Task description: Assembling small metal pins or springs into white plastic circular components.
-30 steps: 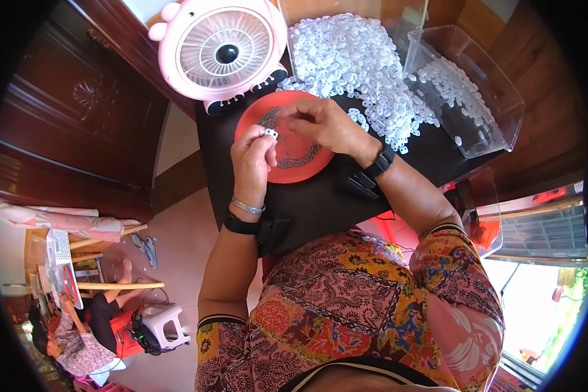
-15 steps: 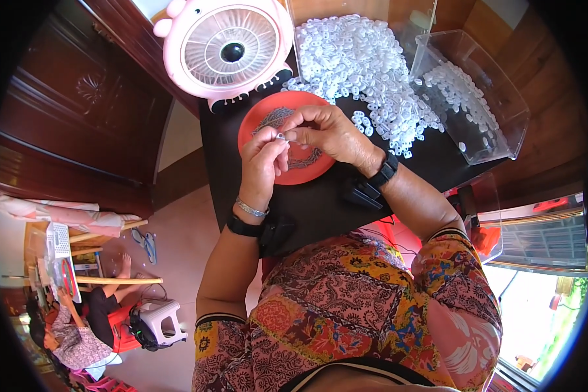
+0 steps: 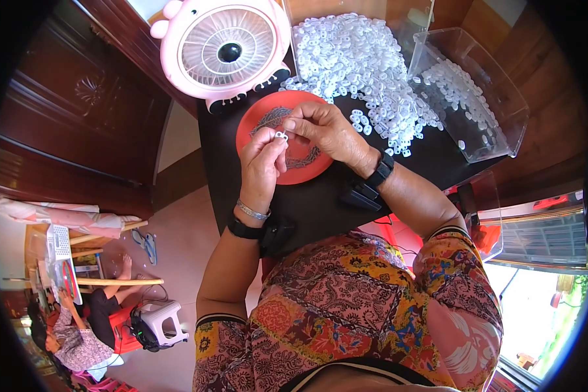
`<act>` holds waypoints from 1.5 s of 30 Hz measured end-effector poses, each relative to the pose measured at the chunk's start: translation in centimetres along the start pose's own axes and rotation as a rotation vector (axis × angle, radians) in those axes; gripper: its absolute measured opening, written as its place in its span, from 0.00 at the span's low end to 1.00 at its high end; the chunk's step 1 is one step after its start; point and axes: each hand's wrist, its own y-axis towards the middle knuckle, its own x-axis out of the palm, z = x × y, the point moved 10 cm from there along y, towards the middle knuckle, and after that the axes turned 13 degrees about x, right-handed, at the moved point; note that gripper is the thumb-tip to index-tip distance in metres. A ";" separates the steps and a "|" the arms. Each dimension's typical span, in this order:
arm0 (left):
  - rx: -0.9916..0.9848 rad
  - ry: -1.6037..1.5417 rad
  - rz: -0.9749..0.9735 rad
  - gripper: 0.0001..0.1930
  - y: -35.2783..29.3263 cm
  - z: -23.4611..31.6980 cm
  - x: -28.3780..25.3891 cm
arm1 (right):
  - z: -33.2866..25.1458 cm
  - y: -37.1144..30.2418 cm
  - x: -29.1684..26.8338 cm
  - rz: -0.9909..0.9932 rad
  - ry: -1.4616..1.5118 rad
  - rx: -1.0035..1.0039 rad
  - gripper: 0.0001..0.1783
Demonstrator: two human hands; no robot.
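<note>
My left hand [image 3: 262, 155] is closed in a pinch on a small white plastic piece [image 3: 281, 136] with two holes. Just to its right and slightly farther away, my right hand [image 3: 323, 132] has thumb and forefinger pressed together; whatever is between them is too small to make out. Both hands are over an orange-red plate [image 3: 249, 124], where many thin grey metal pieces [image 3: 272, 117] lie in a ring, partly hidden by my fingers. A large heap of similar white plastic pieces [image 3: 356, 59] spreads across the dark table at the far right.
A pink animal-shaped fan [image 3: 170, 55] stands at the far left of the table [image 3: 232, 196]. A clear plastic bin [image 3: 516, 124] holding more white pieces lies at the right. Off to the left, another person [image 3: 78, 340] sits near a white stool [image 3: 163, 317].
My right fingertips have drawn slightly up and away from the left ones, leaving the white piece more exposed in my left hand.
</note>
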 end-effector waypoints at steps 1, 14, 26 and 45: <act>0.008 -0.005 -0.002 0.07 0.0 0.1 0.1 | -0.1 -0.1 0.1 -0.001 0.013 -0.016 0.10; 0.074 0.023 0.044 0.08 -0.5 -0.3 0.1 | -0.1 -0.4 0.7 0.037 -0.177 -0.067 0.10; 0.016 -0.015 -0.023 0.07 -0.4 -0.8 1.1 | 0.0 -0.1 0.3 0.027 -0.286 -0.161 0.07; 0.063 -0.038 -0.028 0.09 0.5 -0.2 0.5 | -5.6 -1.5 -18.3 0.831 -1.500 0.082 0.14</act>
